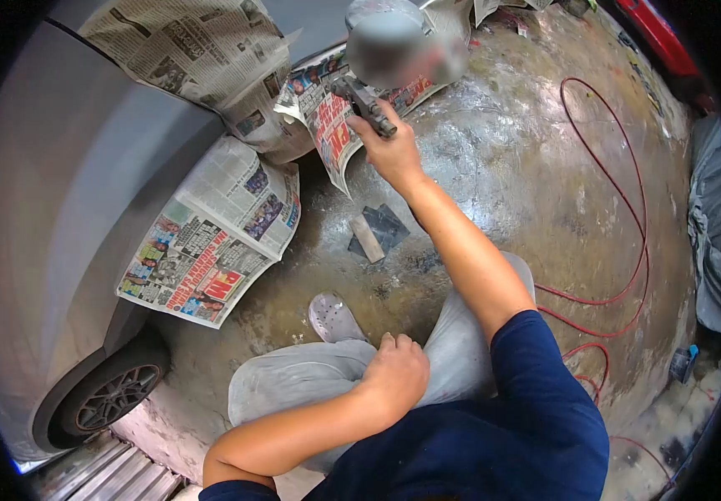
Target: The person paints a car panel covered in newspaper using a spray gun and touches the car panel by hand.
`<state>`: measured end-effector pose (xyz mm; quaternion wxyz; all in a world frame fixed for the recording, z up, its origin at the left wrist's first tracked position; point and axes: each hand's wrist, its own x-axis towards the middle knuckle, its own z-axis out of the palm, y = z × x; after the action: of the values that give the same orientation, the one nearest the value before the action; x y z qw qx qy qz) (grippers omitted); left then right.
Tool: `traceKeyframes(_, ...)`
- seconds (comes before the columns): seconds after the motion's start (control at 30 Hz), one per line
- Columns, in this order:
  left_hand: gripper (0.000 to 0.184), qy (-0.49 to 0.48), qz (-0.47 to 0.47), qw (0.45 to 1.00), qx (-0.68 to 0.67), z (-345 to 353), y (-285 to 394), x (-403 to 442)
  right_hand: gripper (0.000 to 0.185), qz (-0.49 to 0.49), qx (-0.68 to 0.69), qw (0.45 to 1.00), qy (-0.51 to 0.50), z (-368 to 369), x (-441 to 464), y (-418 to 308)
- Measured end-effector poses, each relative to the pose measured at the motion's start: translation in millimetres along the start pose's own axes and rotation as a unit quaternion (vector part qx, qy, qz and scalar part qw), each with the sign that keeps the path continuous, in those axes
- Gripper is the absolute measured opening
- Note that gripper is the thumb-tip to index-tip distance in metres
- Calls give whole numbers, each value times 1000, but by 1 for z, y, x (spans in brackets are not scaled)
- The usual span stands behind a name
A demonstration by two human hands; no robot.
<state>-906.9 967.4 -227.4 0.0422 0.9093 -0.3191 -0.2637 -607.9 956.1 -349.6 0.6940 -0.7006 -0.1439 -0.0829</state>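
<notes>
My right hand, arm stretched forward, is wrapped round a dark metal tool, probably a spray gun. The tool's front end points at newspaper sheets beside the grey car. My left hand rests over my lap with its fingers curled; whether anything is inside it is hidden. More newspaper hangs along the car's lower side. On the floor between the papers and my knees, a light rectangular block lies on dark sheets.
A red hose loops over the stained floor at the right. Near the top stands a container, partly blurred. The car's wheel is at the lower left, above a ridged metal piece. Grey cloth hangs at the far right.
</notes>
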Motion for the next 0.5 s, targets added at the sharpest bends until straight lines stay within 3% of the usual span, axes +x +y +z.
traceKeyframes(0.13,18,5,-7,1000,-4,-8,-1,1,38,-14,5,1000,4,0,9,15)
traceKeyframes(0.3,19,75,-36,996,-17,-13,-19,-1,32,100,87,991,31,-22,2,-5)
traceKeyframes(0.4,17,37,-3,997,-74,-22,-38,1,32,112,51,991,59,-41,4,1)
traceKeyframes(0.47,19,20,24,975,-221,-38,-72,25,31,108,65,988,93,-48,5,-3)
traceKeyframes(0.5,22,-30,-2,974,-224,-48,-100,49,29,98,33,990,98,-55,6,-12)
